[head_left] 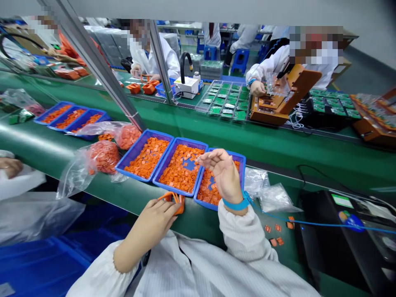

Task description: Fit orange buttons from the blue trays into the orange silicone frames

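Left hand [156, 216] grasps an orange plastic open-frame part [181, 205], fingers over its top, at the near side of three blue rectangular plastic trays [173, 188] on the green bench [134, 196]. Right hand [224, 173], blue wristband [237, 203] on, is raised above the middle and right trays, fingers loosely extended leftward, palm showing; cannot tell if a piece sits at its fingertips. Trays hold small flat orange pieces [148, 156]; blue floor shows through in the middle and right ones. Clear bag of orange pieces [103, 156] left of the trays; flattened clear bags [275, 198] to the right. Few loose orange squares [277, 227] beside a black box-shaped machine [334, 239].
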`<state>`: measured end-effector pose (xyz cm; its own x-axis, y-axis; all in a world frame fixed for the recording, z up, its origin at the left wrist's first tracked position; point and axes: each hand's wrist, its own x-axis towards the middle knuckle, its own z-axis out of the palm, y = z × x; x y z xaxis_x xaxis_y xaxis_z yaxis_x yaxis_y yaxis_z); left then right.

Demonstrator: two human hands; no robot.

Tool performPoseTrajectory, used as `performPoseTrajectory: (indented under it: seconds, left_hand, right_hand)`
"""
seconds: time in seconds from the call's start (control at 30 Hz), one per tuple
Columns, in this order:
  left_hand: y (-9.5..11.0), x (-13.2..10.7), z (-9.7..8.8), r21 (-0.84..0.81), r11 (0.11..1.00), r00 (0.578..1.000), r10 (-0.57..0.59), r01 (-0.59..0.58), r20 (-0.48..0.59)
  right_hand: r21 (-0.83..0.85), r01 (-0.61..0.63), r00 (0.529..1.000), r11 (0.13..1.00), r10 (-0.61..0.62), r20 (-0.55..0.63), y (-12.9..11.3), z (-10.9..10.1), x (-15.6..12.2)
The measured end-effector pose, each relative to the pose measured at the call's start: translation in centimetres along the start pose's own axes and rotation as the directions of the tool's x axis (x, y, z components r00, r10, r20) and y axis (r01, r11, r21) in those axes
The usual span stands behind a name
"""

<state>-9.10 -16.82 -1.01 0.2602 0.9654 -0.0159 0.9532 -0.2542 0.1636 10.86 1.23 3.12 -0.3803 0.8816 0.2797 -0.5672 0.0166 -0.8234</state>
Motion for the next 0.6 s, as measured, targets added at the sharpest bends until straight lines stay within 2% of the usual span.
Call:
performPoseTrajectory:
  seconds: [0.1,0.2,0.33,0.4,0.5,0.6]
  left_hand:
    - [0.4,0.7,0.7,0.019,1.0,0.995,0.001,-0.003,0.103]
    - [0.8,1.5,1.0,0.031,0.999,0.971,-0.029,0.023,0.237]
    - [1.2,2.7,0.1,0.043,0.988,0.906,-0.155,0.15,0.394]
    - [1.2,3.3,-0.6,-0.012,0.987,0.874,-0.138,0.163,0.467]
    - [1.0,4.1,-1.0,-0.073,0.981,0.856,-0.119,0.179,0.503]
    - [1.0,4.5,-0.4,-0.01,0.973,0.856,-0.197,0.23,0.478]
  right_hand:
    - [-0.012,-0.032,0.999,0.999,0.032,-0.024,-0.2,0.0,0.0]
    - [0.002,-0.051,0.997,0.999,0.051,-0.056,-0.5,-0.1,0.2]
    - [0.052,-0.006,0.992,0.999,0.012,-0.124,-1.2,-0.8,0.5]
    - [0.084,0.017,0.986,0.996,-0.003,-0.166,-1.5,-1.3,0.7]
    - [0.126,0.034,0.975,0.991,-0.006,-0.222,-1.9,-1.9,0.9]
    - [0.127,0.034,0.97,0.991,-0.002,-0.243,-2.2,-2.0,0.9]
